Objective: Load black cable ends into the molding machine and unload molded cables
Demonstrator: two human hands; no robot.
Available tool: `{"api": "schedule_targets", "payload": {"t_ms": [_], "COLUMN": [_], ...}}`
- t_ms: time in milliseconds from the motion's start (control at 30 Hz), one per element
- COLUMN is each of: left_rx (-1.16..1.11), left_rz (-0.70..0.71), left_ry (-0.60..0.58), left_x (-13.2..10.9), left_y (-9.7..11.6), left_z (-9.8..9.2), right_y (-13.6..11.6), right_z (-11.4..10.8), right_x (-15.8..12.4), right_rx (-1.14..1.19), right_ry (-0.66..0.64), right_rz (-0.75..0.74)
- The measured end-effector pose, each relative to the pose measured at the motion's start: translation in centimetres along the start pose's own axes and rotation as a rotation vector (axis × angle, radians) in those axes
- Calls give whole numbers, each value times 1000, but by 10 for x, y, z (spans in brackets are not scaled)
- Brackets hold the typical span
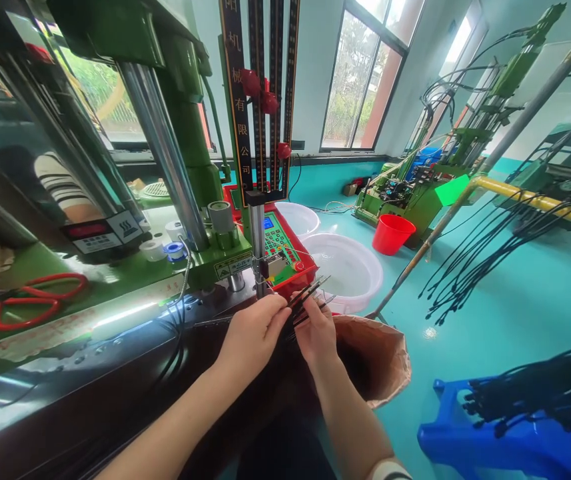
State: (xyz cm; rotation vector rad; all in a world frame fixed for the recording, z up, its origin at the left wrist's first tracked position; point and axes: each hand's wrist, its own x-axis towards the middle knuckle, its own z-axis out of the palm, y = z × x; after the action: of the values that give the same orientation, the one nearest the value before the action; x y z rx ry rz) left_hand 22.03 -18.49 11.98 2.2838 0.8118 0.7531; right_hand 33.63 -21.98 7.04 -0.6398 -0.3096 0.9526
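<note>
Several thin black cables (pixel 307 293) run between my two hands in front of the machine, their stripped-looking tips pointing up and away. My left hand (pixel 258 330) pinches them between thumb and fingertips. Closed round the same bunch from the other side is my right hand (pixel 316 331). The lower ends of the cables are lost in shadow below my hands. Just beyond the fingertips sits a red control panel (pixel 290 250) with a green keypad and a small screen.
A brown paper sack (pixel 390 360) stands open below my right forearm. Black cables hang from a yellow rail (pixel 540 199); more lie on a blue stool (pixel 445 430). White tubs (pixel 350 303) and a red bucket (pixel 394 233) are on the floor. Red-handled scissors (pixel 25 319) lie left.
</note>
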Motion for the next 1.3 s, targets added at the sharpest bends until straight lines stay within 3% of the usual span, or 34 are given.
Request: {"api": "schedule_targets", "payload": {"t_ms": [233,367,500,767,867,1033,1300], "left_rx": [-48,-228,-214,-67,-113,-361,-405], "left_rz": [-38,-148,-161,-136,-162,-222,-260], "left_ry": [-80,-199,-280,-168,-161,-200,-338], "left_x": [5,5,8,10,9,8,9], "left_y": [-1,-2,-3,4,4,-1,0], "left_z": [8,10,11,12,11,12,11], "right_y": [-5,-6,-9,-6,-9,-15,-8], "right_z": [3,-1,-3,-6,-4,-2,-2], "right_x": [-2,-2,-2,0,-1,-6,-5], "right_rx": [33,23,25,82,6,-92,50], "right_ry": [30,-4,-29,4,-59,-120,48], "right_rz": [-15,43,85,77,42,30,-1]}}
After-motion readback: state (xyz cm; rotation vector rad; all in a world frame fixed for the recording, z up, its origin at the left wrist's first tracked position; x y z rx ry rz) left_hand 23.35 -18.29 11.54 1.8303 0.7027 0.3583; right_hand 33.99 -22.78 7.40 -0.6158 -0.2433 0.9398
